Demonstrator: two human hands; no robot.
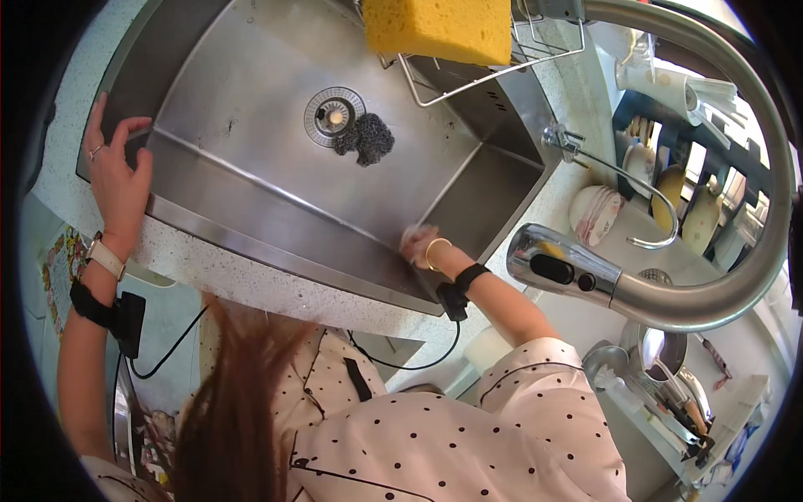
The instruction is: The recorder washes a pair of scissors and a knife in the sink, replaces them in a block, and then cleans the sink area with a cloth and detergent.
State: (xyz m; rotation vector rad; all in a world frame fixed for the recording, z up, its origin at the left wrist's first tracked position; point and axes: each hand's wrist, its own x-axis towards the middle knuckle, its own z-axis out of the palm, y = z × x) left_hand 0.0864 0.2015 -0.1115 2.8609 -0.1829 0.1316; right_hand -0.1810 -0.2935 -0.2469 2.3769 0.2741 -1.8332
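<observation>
A stainless steel sink (pixel 251 125) lies before me. My left hand (pixel 119 163) rests at its left rim, fingers apart, with nothing in it. My right hand (pixel 421 246) is low inside the sink near the front right corner; it is blurred, and a pale, unclear patch shows at its fingers, so I cannot tell whether it holds something. A dark steel-wool scrubber (pixel 373 139) lies on the sink floor, partly over the drain strainer (pixel 329 116). A yellow sponge (pixel 439 31) sits on a wire rack (pixel 477 81) over the sink's back edge.
A pull-out faucet head (pixel 561 267) on a curved spout reaches over the right side. A thin chrome tap (pixel 627 172) stands at the right rim. Farther right are stacked bowls (pixel 596 213), plates in a dark rack (pixel 702 201), a ladle (pixel 605 359) and a utensil tray (pixel 731 420).
</observation>
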